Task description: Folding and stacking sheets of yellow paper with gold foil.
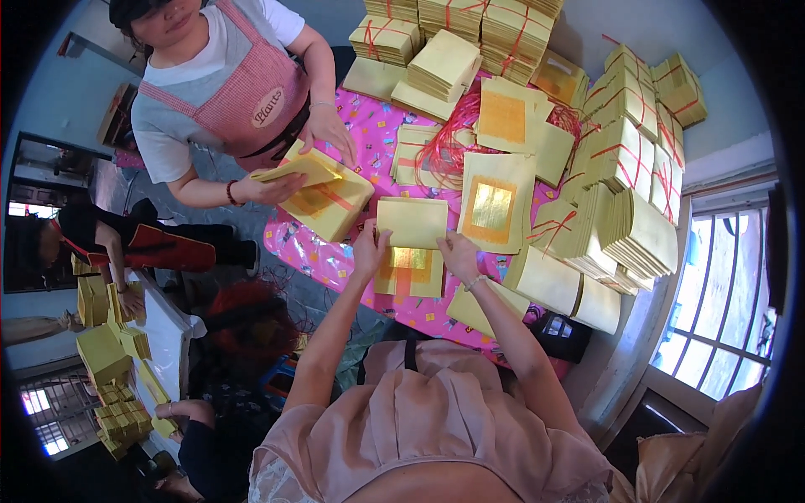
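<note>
A folded pale-yellow sheet of paper (412,220) spans the gap between my two hands at the table's near side. My left hand (369,245) pinches its lower left corner, and my right hand (458,253) grips the lower right corner. Just below it lies a yellow sheet with a shiny gold foil patch (408,272) and an orange-red strip; its upper part is hidden by the folded paper. Beside my right hand rests a pile of yellow sheets with a gold square on top (495,204). Another yellow pile (490,307) sits partly under my right forearm.
The table wears a pink patterned cloth (314,261). Red-tied yellow paper bundles (620,159) are heaped along the right and back. Red strings (453,147) tangle mid-table. A co-worker in a pink apron (264,105) handles yellow paper at the left; other people work further left.
</note>
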### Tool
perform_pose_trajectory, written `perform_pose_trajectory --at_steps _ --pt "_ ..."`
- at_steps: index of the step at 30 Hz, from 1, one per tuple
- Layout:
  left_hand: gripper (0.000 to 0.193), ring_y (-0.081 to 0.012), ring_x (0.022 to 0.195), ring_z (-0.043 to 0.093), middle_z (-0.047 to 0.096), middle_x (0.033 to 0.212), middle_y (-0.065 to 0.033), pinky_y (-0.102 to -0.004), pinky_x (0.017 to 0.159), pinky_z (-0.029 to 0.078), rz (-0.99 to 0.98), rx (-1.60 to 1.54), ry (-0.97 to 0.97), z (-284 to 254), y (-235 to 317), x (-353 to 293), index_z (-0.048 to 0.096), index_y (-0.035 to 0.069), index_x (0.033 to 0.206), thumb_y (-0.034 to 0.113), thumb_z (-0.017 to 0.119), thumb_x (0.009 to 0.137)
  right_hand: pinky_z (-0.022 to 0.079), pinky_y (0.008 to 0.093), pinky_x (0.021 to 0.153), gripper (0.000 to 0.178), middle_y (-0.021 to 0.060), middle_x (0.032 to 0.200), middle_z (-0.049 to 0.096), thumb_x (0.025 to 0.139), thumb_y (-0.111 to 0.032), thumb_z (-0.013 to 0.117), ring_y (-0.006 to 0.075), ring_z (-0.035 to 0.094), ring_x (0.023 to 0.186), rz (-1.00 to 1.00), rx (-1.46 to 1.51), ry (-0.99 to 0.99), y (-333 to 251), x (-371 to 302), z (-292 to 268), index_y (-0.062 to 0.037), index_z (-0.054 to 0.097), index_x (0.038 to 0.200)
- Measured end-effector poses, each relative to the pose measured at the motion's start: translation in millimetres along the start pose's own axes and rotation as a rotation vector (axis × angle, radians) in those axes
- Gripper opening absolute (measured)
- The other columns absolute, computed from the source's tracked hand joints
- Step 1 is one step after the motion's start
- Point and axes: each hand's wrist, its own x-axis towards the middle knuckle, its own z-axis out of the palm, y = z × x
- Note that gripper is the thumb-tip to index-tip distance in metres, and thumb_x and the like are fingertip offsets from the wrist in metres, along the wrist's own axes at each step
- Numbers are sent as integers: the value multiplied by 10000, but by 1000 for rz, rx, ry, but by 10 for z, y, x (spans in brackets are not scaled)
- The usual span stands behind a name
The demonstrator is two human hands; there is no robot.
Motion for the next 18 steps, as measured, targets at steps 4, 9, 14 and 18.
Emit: perform_pose_trajectory --at_steps 4,9,14,18 --pt "314 -320 745 635 637 846 -160 -407 661 492 -63 95 -29 40 0 45 506 52 1073 274 607 875 466 422 628 281 182 758 616 866 -298 586 329 607 692 35 -38 13 44 38 38 -18 600 870" --pt "296 -364 763 623 633 839 -185 -451 666 476 -39 97 13 88 -4 77 505 53 1062 277 583 883 473 430 635 307 183 767 623 870 -327 578 341 614 694 91 -88 4 4 70 35 -22 590 841" --pt "282 -397 763 613 629 827 -210 -483 661 460 -36 73 15 99 29 120 497 57 1055 278 558 892 477 448 645 320 192 776 627 882 -351 552 363 621 715 77 -183 26 -41 67 6 -34 586 847" --pt "283 -413 745 613 629 807 -222 -500 657 457 -62 114 15 114 15 149 492 59 1057 289 540 898 474 481 681 241 212 821 620 870 -256 578 397 606 775 181 -159 -75 -200 72 -80 -16 560 880"
